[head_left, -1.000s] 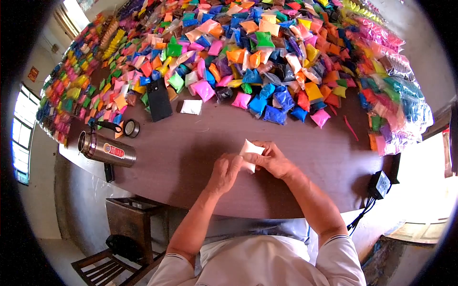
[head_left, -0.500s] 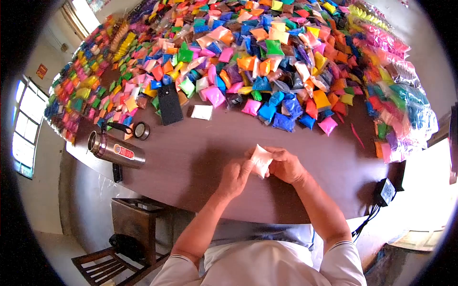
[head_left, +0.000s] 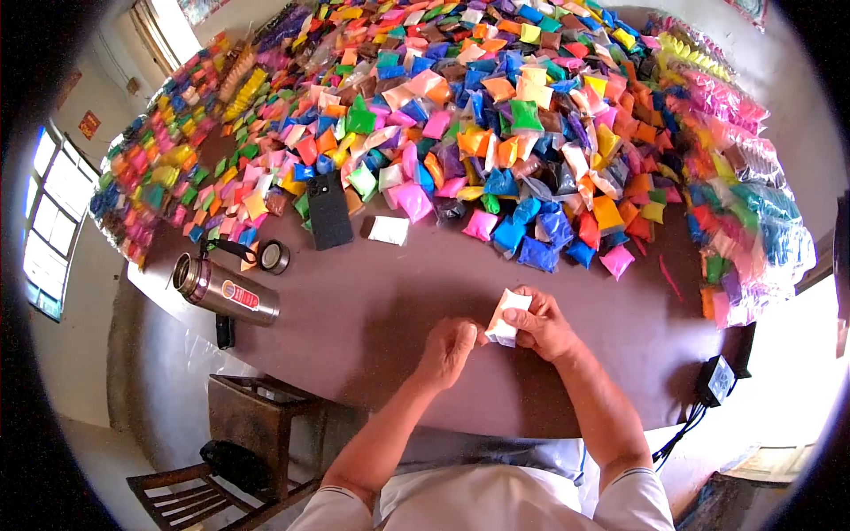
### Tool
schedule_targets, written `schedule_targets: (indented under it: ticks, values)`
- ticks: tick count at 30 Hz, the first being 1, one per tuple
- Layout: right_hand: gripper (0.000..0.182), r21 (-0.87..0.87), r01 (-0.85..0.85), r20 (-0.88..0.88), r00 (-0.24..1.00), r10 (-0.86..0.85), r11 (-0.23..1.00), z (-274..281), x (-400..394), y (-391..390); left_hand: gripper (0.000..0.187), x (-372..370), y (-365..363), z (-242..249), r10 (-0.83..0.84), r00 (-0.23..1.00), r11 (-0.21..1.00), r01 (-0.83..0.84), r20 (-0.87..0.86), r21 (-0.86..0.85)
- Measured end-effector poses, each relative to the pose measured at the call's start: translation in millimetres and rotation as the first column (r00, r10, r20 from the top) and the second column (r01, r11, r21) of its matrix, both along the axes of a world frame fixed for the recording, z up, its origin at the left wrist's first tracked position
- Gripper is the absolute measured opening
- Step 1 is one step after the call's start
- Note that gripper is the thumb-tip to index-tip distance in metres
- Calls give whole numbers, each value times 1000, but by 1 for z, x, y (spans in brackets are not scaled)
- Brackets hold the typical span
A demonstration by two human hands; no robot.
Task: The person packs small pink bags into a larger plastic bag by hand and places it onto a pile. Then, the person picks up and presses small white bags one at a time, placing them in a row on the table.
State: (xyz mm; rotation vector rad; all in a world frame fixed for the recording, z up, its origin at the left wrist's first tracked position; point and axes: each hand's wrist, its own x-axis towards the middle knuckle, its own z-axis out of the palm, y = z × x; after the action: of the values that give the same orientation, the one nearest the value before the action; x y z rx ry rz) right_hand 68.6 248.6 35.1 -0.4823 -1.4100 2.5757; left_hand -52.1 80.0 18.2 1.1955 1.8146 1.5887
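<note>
My right hand (head_left: 544,327) grips a small pale peach packet (head_left: 506,319), its thumb pressed flat across the front. Light glares off the clear wrapper. Just left of the packet, my left hand (head_left: 447,351) is closed, thumb against curled fingers. Its fingertips come close to the packet's lower left edge; whether they pinch anything is hidden. Both hands are above the brown table (head_left: 390,301), near its front edge. Beyond them spreads a large heap of small colourful packets (head_left: 496,133), with a pink packet (head_left: 617,261) among the closest.
A steel thermos (head_left: 226,290) lies on its side at the left, its lid (head_left: 274,257) nearby. A black phone (head_left: 329,212) and a white packet (head_left: 388,230) border the heap. Larger bags (head_left: 744,195) line the right side. A wooden chair (head_left: 252,434) stands at lower left.
Both hands held the pale packet between them; now my right hand holds it, with its thumb across the front. The packet has shifted right and slightly down, and my left hand has drawn back from it.
</note>
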Motion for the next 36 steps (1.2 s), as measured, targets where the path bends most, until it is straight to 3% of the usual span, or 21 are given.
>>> schedule_targets:
  ticks: [2,4,7,8,10,12,14,15,19,23,25,27,29,31,36]
  values:
    - [21,41,92,-69,994,-89,995,-13,-8,-13,48,-4,-1,-7,-19,996,999,15,88,44]
    - [19,236,55,-20,998,-52,970,-9,-8,-18,45,-13,-2,-3,-142,969,989,132,-204,-62]
    - [22,319,48,-20,999,-44,946,-7,-9,-20,41,-6,1,-2,-59,958,998,46,-282,-52]
    - [24,354,45,-36,999,-34,934,-8,-9,-20,41,-5,0,0,-59,958,998,47,-282,-51]
    - [26,347,107,-64,994,-90,932,0,-13,-25,39,-3,-2,4,-18,994,997,10,-104,-74]
    - [28,333,165,-84,986,-145,928,0,-12,-26,39,-2,-2,4,-16,996,995,8,-89,-97]
    - [26,443,-2,-18,1000,11,897,-2,-8,-19,40,-1,0,3,-17,997,993,9,-72,-117]
    - [24,363,27,-79,997,2,931,1,-10,-22,39,-2,0,3,-32,988,993,15,-149,-117]
    - [22,380,32,-69,998,-6,924,-9,-9,-19,40,0,3,5,-80,936,992,43,-341,-115]
    - [22,312,32,-108,994,2,950,-11,-9,-18,39,0,1,5,-105,945,989,68,-311,-128]
    - [21,318,41,-103,995,-8,947,-6,-11,-22,39,0,1,-3,19,958,997,-39,-285,-64]
    - [17,264,145,-129,985,-114,954,-2,-13,-27,40,0,3,-1,-17,967,997,-2,-253,-73]
    - [18,262,142,-110,987,-116,954,-7,-11,-25,41,0,3,3,-52,974,996,35,-219,-82]
    - [19,259,140,-90,989,-121,956,-12,-9,-22,43,1,1,4,-98,922,987,41,-373,-157]
    - [22,295,65,-65,997,-48,953,-20,-9,-15,37,0,2,-6,-58,927,992,11,-370,-129]
